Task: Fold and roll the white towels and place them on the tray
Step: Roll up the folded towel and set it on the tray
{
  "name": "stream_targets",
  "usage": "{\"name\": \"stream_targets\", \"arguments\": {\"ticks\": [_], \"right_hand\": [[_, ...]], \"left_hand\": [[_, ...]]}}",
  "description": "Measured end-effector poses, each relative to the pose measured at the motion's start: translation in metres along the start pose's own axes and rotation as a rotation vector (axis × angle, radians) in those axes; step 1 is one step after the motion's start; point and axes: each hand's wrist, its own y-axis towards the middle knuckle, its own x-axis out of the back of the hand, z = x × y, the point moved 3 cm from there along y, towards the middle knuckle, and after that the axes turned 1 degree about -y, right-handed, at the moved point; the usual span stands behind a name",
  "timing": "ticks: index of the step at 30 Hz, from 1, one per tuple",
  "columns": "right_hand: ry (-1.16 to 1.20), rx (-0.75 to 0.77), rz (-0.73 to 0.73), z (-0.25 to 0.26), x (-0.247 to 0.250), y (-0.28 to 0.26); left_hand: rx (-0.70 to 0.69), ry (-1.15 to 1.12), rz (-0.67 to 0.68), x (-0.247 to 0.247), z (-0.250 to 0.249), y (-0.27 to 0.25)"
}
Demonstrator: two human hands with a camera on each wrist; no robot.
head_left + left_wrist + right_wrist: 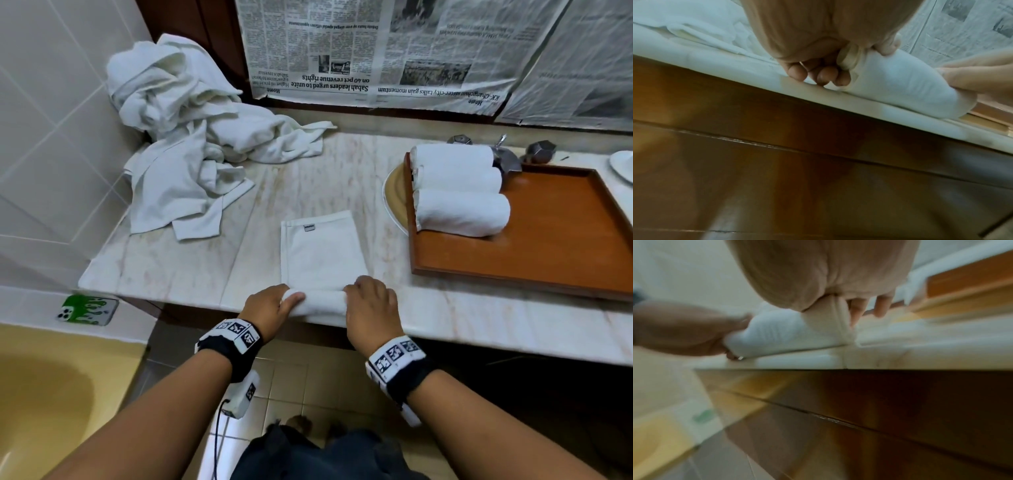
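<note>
While both hands are rolling folded white terry towel (322, 253) at near edge of pale marble surface (191, 260), left hand (270, 308) and right hand (371, 305) are gripping roll ends. Advice: keep pressure even, edges aligned, roll tight toward label. Three rolled white towels (459, 192) are lying on brown wooden tray (534, 253).

Black wristbands (236, 353), white checker-marked tags, bare forearms

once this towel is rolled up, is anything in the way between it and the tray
Nothing visible blocks it. Bare marble counter lies between the half-rolled white towel and the brown wooden tray. Three rolled white towels fill its far-left corner; the rest is free.
</note>
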Motion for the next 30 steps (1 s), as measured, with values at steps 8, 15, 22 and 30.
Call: {"name": "stream_targets", "arguments": {"ticks": [8, 15, 22, 30], "right_hand": [[-0.161, 0.038, 0.038, 0.013, -0.004, -0.001], [-0.164, 0.115, 0.345, 0.012, 0.018, 0.024], [-0.297, -0.065, 0.470, 0.017, -0.002, 0.044], [-0.295, 0.016, 0.283, 0.024, -0.007, -0.006]], "left_hand": [[0.258, 0.125, 0.060, 0.000, -0.013, 0.010], [-0.441, 0.399, -0.364, -0.024, -0.041, -0.020], [-0.477, 0.629, -0.198, -0.038, -0.031, -0.013], [-0.392, 0.524, 0.169, -0.011, -0.042, 0.021]]}}
